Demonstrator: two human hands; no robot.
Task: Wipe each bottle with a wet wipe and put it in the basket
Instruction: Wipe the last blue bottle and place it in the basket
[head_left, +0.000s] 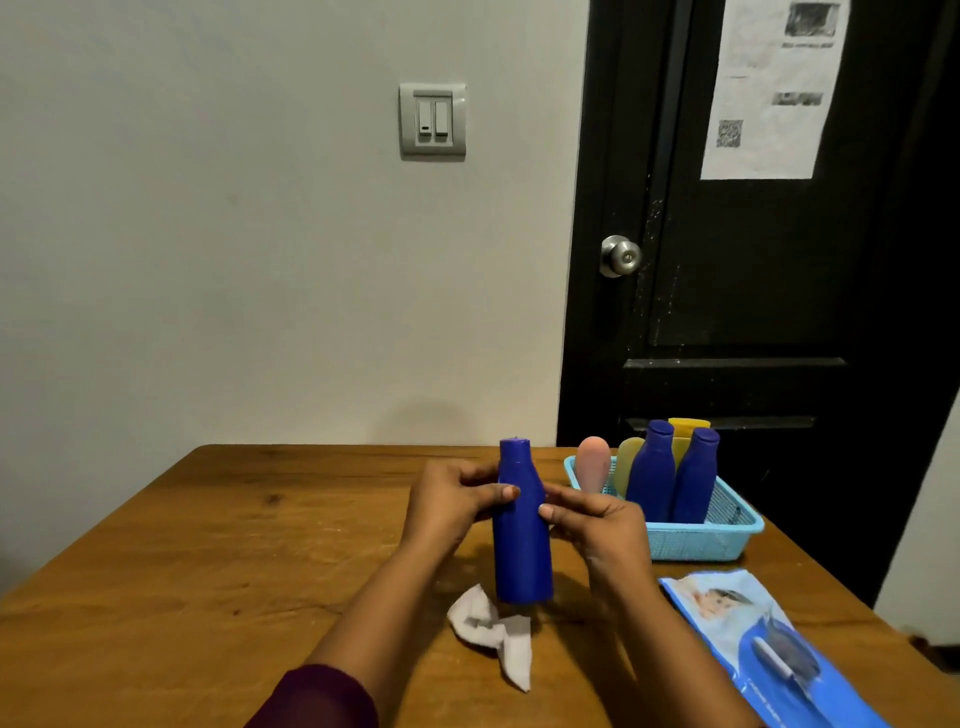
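A tall blue bottle (521, 540) stands upright at the middle of the wooden table (208, 545). My left hand (451, 501) grips its upper body from the left, and my right hand (597, 519) grips it from the right. A crumpled white wet wipe (493, 631) lies on the table just in front of the bottle, touched by neither hand. To the right stands a light blue basket (701, 540) that holds two blue bottles (652, 475), a pink bottle (592, 464) and yellow ones behind.
A blue pack of wet wipes (763, 644) lies at the table's near right corner. Behind the basket is a black door (753, 260) with a metal knob. A grey wall with a light switch rises behind the table's far edge.
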